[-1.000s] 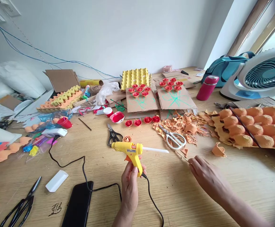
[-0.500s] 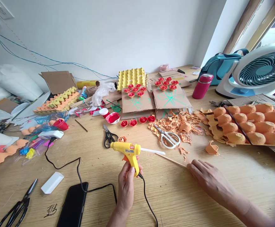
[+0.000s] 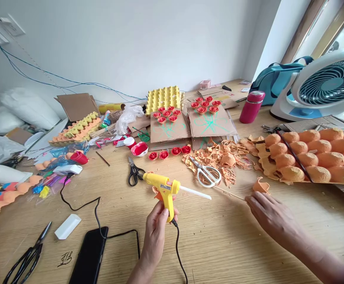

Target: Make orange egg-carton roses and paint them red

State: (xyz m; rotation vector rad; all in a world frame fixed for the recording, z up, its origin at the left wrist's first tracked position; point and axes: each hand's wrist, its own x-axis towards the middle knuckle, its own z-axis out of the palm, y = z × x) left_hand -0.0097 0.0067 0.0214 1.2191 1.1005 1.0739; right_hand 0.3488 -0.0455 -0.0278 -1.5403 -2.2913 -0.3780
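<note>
Within the left hand (image 3: 155,232), the grip of a yellow plastic glue gun (image 3: 166,190) is clasped, just past 12 o'clock; its aim could be jerked aside if the trailing black cord (image 3: 177,246) were caught. Between 1 and 2 o'clock, white-handled metal scissors (image 3: 218,179) could be nudged if the thin pale wooden stick (image 3: 229,193) were dragged. At 3, the stick's near end is apparently pinched by the right hand (image 3: 268,213), though the fingertips are partly hidden.

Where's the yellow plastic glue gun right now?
In the head view, the yellow plastic glue gun is just below picture centre, held in the person's left hand, its nozzle pointing left near the black-handled metal scissors.
</note>
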